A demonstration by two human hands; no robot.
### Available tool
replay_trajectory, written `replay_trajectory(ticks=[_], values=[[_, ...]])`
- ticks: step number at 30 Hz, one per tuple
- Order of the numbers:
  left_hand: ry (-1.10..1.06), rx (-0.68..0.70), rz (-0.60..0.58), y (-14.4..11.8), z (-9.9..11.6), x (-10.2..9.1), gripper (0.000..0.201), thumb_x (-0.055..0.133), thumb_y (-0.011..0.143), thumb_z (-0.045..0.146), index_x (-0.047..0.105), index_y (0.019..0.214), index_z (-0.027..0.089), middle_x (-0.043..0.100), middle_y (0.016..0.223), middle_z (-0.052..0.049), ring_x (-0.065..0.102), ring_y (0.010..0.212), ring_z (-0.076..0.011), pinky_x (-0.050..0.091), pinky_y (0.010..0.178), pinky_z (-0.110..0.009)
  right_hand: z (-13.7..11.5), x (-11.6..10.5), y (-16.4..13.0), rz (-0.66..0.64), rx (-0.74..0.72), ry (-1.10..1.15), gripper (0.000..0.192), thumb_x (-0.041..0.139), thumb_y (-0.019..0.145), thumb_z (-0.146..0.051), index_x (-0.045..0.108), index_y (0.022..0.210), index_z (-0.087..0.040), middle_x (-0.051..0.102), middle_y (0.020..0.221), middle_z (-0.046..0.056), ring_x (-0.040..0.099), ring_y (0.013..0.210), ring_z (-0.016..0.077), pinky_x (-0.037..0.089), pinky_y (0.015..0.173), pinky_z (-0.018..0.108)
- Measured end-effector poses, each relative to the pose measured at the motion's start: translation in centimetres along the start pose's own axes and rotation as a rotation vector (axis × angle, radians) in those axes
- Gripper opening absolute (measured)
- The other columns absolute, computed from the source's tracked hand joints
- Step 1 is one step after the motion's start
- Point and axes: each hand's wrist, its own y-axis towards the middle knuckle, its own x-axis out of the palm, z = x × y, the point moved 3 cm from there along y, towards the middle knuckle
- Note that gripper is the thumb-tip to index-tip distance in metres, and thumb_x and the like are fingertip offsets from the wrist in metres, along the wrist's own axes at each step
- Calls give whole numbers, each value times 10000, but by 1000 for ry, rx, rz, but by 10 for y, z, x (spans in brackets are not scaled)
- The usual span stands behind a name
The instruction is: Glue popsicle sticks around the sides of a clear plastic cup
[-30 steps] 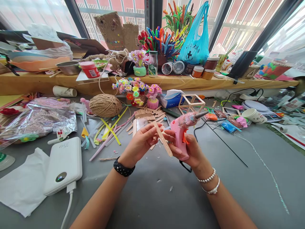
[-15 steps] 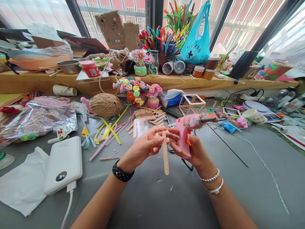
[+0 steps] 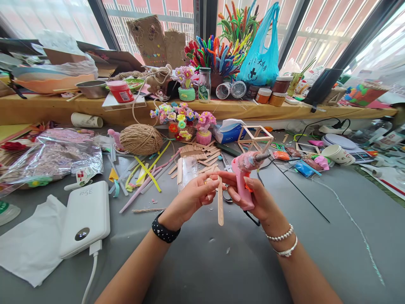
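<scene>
A wooden craft stick [image 3: 220, 204] hangs nearly upright above the grey table, its top end pinched in the fingers of my left hand [image 3: 198, 192]. My right hand [image 3: 257, 196] is closed around the handle of a pink hot glue gun [image 3: 243, 183]. The gun's dark nozzle points right and slightly away from me, apart from the stick. Fingertips of the right hand reach out near the stick's top; I cannot tell whether they touch it. Behind my hands lies a pile of craft sticks [image 3: 193, 153], and scissors are partly hidden by the fingers.
A cube frame of sticks [image 3: 255, 138] stands behind the glue gun. A twine ball [image 3: 141, 139] and yellow strips [image 3: 148, 173] lie to the left. At front left is a white power bank [image 3: 87, 219] with its cable. A thin black rod [image 3: 303, 194] lies at right.
The glue gun has turned, so its nozzle now reaches less far to the right. The craft stick has tilted or risen slightly, with its lower end higher. Both hands keep their hold.
</scene>
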Motion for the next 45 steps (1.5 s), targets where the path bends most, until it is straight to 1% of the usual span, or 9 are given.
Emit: replay_trajectory(ticks=[4,6,10,14,17,21,29,33,45], values=[[-27,50,88,-2,-1,-2,391,611,746,367,559,1080,170,603,786,-25,414,493,-32,333,474,-162,0,-4,1,87,-6,0,469,485,750,-397,578,1139,-153,567,615,6,268,398,46,141,355,197],[37,103,136,-4,0,-3,368,577,772,355,543,1082,160,612,797,-37,478,531,-57,388,512,-183,-2,-4,1,132,-13,-8,459,497,740,-389,583,1131,-164,598,667,25,285,409,50,161,362,198],[357,293,280,-7,0,-5,332,559,779,339,514,1059,165,624,824,-47,573,637,-125,466,606,-255,-8,-5,0,232,-36,-61,425,502,744,-385,593,1110,-189,597,646,23,284,413,64,169,359,200],[685,497,372,-9,-5,-7,334,637,715,314,553,1014,191,636,884,-54,602,721,-156,469,684,-278,-11,-7,-1,344,-72,-81,429,545,725,-381,581,1117,-209,628,803,40,323,435,60,183,352,199],[819,582,429,-10,-9,-7,331,675,680,320,580,975,203,642,895,-49,600,643,-144,459,665,-278,-10,-7,-1,398,-86,-110,470,570,716,-379,558,1151,-203,619,747,28,335,430,52,202,359,193],[838,668,527,-15,-8,-7,237,673,684,308,612,896,222,643,787,-23,566,571,-135,443,620,-264,-7,-5,0,424,-69,-150,490,584,703,-383,556,1150,-185,572,613,2,333,421,54,205,361,192],[961,746,600,-16,-6,-6,149,607,749,266,605,880,194,646,724,-7,563,534,-106,453,567,-222,-7,-3,0,444,-71,-156,517,598,673,-385,548,1143,-177,556,564,-12,333,426,69,211,365,195],[1007,778,623,-16,-5,-6,112,576,774,242,592,863,176,646,684,13,580,514,-87,468,541,-196,-6,-3,0,430,-69,-153,531,592,672,-398,540,1152,-176,555,546,-18,311,397,62,171,357,197],[966,752,649,-17,-3,-7,102,582,774,236,594,855,174,664,708,12,632,549,-91,503,552,-177,-5,-2,0,431,-76,-172,500,583,676,-394,551,1132,-189,564,563,-17,331,417,71,191,370,197]])
